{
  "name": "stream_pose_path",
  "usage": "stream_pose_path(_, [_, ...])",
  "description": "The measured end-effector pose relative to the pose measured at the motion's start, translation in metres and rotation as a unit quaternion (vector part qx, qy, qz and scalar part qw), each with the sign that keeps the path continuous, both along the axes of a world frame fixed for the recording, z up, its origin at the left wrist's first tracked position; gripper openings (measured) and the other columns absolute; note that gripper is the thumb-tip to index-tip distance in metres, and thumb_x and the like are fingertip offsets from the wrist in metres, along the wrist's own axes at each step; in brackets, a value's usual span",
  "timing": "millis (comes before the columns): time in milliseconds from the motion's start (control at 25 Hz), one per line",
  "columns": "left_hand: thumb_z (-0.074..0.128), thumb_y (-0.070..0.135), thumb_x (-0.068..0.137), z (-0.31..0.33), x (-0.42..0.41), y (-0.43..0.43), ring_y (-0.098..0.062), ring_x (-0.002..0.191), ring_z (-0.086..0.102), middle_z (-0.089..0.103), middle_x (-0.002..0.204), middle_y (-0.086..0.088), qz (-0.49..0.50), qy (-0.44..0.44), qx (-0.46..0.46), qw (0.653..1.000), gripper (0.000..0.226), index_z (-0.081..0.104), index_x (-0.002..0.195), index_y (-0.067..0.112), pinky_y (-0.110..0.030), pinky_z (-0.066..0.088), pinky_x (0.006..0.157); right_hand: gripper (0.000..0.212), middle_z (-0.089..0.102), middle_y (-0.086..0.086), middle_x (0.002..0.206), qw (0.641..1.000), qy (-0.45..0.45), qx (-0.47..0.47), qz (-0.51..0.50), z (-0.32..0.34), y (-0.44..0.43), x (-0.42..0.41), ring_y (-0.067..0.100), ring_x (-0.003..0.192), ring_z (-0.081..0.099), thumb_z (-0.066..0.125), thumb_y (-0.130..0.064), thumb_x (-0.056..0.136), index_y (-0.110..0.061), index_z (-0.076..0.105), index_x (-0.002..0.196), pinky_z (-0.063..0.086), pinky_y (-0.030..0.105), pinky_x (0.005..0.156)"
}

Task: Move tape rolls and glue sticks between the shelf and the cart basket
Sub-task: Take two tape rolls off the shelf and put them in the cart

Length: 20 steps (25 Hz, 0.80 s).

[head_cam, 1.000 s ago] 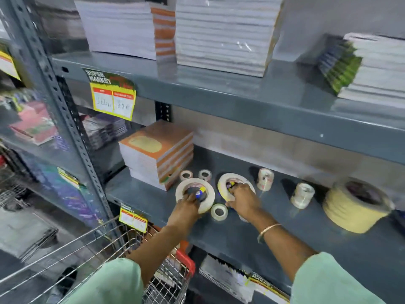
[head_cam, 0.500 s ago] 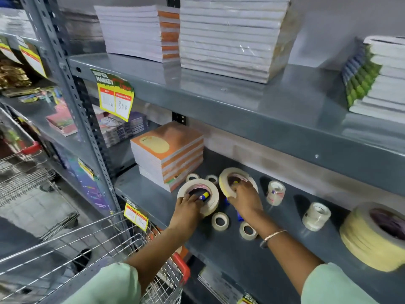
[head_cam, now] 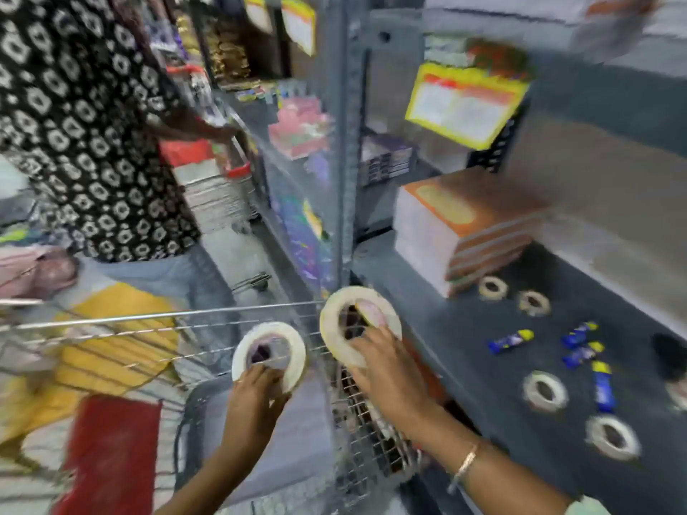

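My left hand [head_cam: 256, 394] grips a wide cream tape roll [head_cam: 243, 347] above the wire cart basket [head_cam: 156, 315]. My right hand [head_cam: 386, 369] grips a second wide cream tape roll [head_cam: 329, 314] over the basket's right corner, beside the shelf edge. On the grey shelf [head_cam: 464, 384] to the right lie several small tape rolls [head_cam: 544, 390] and several blue and yellow glue sticks [head_cam: 511, 340]. The whole view is motion-blurred.
Another person in a black and white patterned top [head_cam: 85, 124] stands at the left beside a second cart. A stack of orange-covered books [head_cam: 464, 232] sits on the shelf behind the small rolls. A grey upright post [head_cam: 347, 143] with yellow price tags [head_cam: 464, 105] divides the shelving.
Both hands lifted the two wide tape rolls off the shelf and carried them left, over the cart basket. The glue sticks that were inside the rolls now lie on the shelf. The camera swung left.
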<state>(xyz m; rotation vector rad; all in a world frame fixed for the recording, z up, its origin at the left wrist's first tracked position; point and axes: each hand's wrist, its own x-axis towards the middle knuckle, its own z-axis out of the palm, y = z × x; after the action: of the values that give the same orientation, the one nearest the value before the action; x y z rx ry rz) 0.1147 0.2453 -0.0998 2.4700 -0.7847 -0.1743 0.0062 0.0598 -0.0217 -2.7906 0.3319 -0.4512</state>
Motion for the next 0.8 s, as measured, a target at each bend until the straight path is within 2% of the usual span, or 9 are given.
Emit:
stream_pose_path(80, [0.07,0.016,0.062,-0.041,0.018,0.037,-0.032,0.065,0.064,0.066,0.071,-0.011,0.043,0.043,0.043,0.997,0.014,0.064,0.072,0.01,-0.03,0.035,0.059,0.042,0.07,-0.006,0.073,0.997,0.058,-0.003,0.044,-0.048,0.032,0.037,0.013,0.072,0.069,0.086,-0.026,0.036,-0.025,0.069,0.074,0.043,0.02,0.07])
stream_pose_path(120, [0.07,0.015,0.063,-0.06,0.026,0.05,-0.033,0.065,0.063,0.066,0.07,-0.012,0.056,0.066,0.061,0.994,0.012,0.064,0.07,0.007,-0.032,0.035,0.059,0.045,0.07,-0.008,0.07,0.993,0.099,-0.001,0.056,-0.075,0.046,0.053,0.011,0.069,0.07,0.086,-0.028,0.032,-0.026,0.07,0.073,0.049,0.017,0.065])
stream_pose_path(240, [0.064,0.011,0.063,-0.106,0.039,0.069,-0.035,0.064,0.064,0.066,0.066,-0.014,0.08,0.118,0.122,0.982,0.006,0.064,0.062,0.005,-0.035,0.045,0.051,0.04,0.072,-0.006,0.071,0.972,0.212,0.003,0.1,-0.167,0.068,0.083,0.012,0.071,0.071,0.085,-0.026,0.036,-0.025,0.073,0.074,0.057,0.016,0.062])
stream_pose_path(320, [0.065,0.009,0.06,-0.138,0.047,0.072,-0.032,0.067,0.065,0.068,0.069,-0.01,0.063,0.116,0.178,0.975,0.004,0.064,0.064,0.009,-0.034,0.049,0.051,0.023,0.071,-0.003,0.063,0.958,0.271,0.004,0.092,-0.216,0.076,0.097,0.011,0.063,0.069,0.078,-0.024,0.041,-0.022,0.073,0.064,0.056,0.015,0.057])
stream_pose_path(440, [0.077,0.007,0.056,-0.185,0.059,0.067,-0.026,0.071,0.065,0.068,0.074,-0.004,0.021,0.133,0.229,0.964,0.02,0.065,0.071,0.015,-0.033,0.05,0.053,0.022,0.069,0.0,0.054,0.944,0.322,0.038,0.058,-0.267,0.079,0.114,0.012,0.054,0.067,0.076,-0.017,0.034,-0.016,0.072,0.055,0.054,0.015,0.049])
stream_pose_path(520, [0.084,0.012,0.042,-0.217,0.065,0.06,-0.022,0.058,0.065,0.065,0.061,0.0,0.005,0.115,0.263,0.958,0.029,0.061,0.059,0.017,-0.028,0.046,0.041,0.011,0.071,-0.001,0.058,0.938,0.339,0.024,0.066,-0.299,0.078,0.121,0.012,0.058,0.07,0.069,-0.019,0.046,-0.014,0.073,0.056,0.056,0.017,0.052])
stream_pose_path(640, [0.078,0.003,0.052,-0.249,0.075,0.057,-0.031,0.061,0.067,0.067,0.064,-0.007,0.018,0.137,0.231,0.963,0.022,0.064,0.065,0.014,-0.031,0.049,0.043,0.039,0.074,-0.002,0.065,0.931,0.356,-0.003,0.081,-0.33,0.078,0.128,0.011,0.071,0.068,0.034,-0.017,0.06,-0.015,0.073,0.059,0.052,0.023,0.069])
stream_pose_path(720, [0.074,0.0,0.056,-0.269,0.078,0.058,-0.033,0.064,0.065,0.068,0.072,-0.009,0.019,0.134,0.225,0.965,0.023,0.065,0.073,0.014,-0.033,0.052,0.047,0.038,0.071,0.0,0.06,0.929,0.36,-0.035,0.074,-0.34,0.079,0.133,0.013,0.068,0.066,0.033,-0.015,0.06,-0.012,0.071,0.055,0.035,0.027,0.073])
stream_pose_path(800, [0.073,0.003,0.056,-0.278,0.079,0.06,-0.031,0.066,0.065,0.068,0.075,-0.007,0.006,0.124,0.233,0.965,0.026,0.066,0.077,0.016,-0.03,0.052,0.047,0.037,0.068,0.001,0.056,0.931,0.351,-0.067,0.07,-0.342,0.081,0.136,0.014,0.059,0.067,0.033,-0.014,0.06,-0.01,0.069,0.052,0.033,0.028,0.071])
